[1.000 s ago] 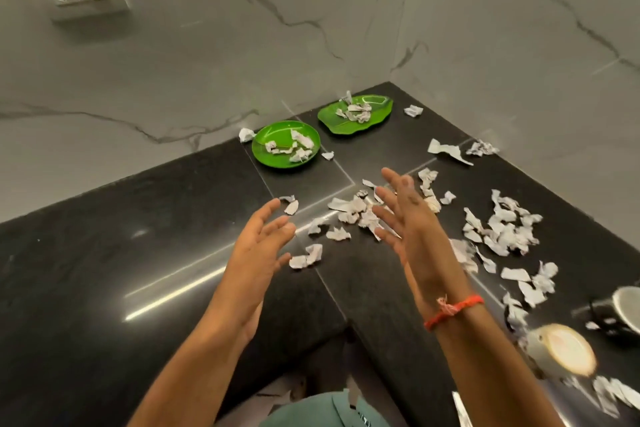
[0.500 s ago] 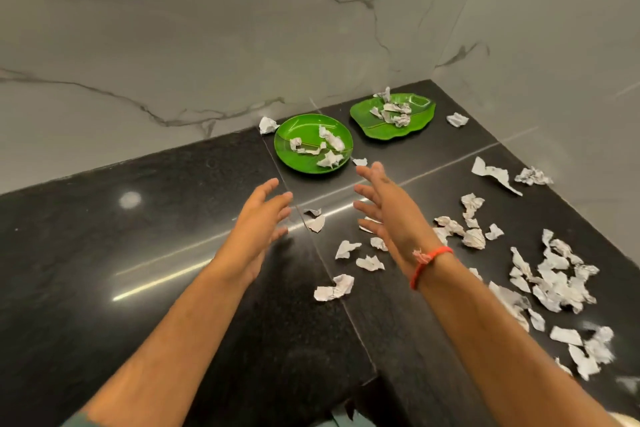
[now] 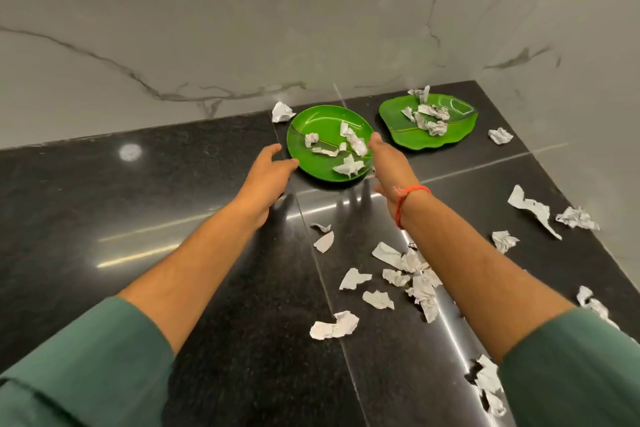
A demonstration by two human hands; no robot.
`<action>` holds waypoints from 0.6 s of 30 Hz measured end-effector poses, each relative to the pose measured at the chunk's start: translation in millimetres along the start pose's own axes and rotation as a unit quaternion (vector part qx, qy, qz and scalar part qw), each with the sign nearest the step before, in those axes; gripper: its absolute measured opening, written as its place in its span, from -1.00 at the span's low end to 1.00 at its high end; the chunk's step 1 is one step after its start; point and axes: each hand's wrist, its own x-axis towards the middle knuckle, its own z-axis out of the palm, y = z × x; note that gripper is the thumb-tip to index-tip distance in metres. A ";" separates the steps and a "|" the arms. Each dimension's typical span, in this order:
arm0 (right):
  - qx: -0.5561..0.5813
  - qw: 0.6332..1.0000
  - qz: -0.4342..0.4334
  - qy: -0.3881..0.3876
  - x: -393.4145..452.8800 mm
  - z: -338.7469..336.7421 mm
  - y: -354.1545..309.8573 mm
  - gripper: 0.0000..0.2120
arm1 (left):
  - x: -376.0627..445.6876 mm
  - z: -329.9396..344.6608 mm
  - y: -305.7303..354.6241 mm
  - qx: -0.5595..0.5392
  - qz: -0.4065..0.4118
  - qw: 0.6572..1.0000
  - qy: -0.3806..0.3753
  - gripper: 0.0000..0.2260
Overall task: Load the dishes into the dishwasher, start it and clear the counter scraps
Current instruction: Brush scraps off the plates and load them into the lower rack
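Observation:
A round green plate (image 3: 311, 121) lies on the black counter (image 3: 138, 218) near the back wall, with several crumpled paper scraps (image 3: 349, 165) on it. A second, leaf-shaped green plate (image 3: 453, 130) with scraps lies to its right in the corner. My left hand (image 3: 266, 177) is open, its fingertips at the round plate's left rim. At the plate's right rim is my right hand (image 3: 388, 163), open, with a red thread on its wrist. Neither hand holds anything.
Loose white paper scraps (image 3: 408, 274) are strewn over the counter's right half and beside the plates. Marble walls (image 3: 242, 28) close the counter at the back and on the right, which makes a corner.
Both hands have reached forward from mid-counter to either side of the round plate. The view has moved closer to the corner, and the cups at the lower right have left the frame.

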 end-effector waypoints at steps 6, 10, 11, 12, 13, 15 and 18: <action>0.061 0.997 0.051 0.016 42.0 0.3 2.9 -0.63 | 41.6 15.8 11.5 -0.003 0.005 1.000 0.013 -0.36; 0.057 0.997 0.042 0.026 57.1 0.4 8.1 -0.72 | 61.3 17.2 10.2 0.071 0.011 0.997 0.028 -0.60; 0.062 0.997 0.038 0.021 58.4 -0.4 10.4 -0.67 | 62.7 18.2 9.3 0.089 0.024 0.996 0.022 -0.74; 0.065 0.997 0.036 0.014 57.5 -0.8 11.6 -0.63 | 62.7 18.8 7.8 0.099 0.038 0.994 0.016 -0.84; 0.071 0.997 0.036 0.007 56.4 -1.8 13.0 -0.59 | 61.3 19.7 6.7 0.102 0.053 0.993 0.013 -0.88; 0.093 0.995 0.045 0.004 54.7 -5.0 16.6 -0.56 | 50.9 20.5 5.3 0.092 0.086 0.992 0.012 -0.82; 0.131 0.990 0.052 -0.001 49.2 -11.8 14.2 -0.57 | 28.4 21.0 6.1 0.095 0.172 0.980 0.014 -0.74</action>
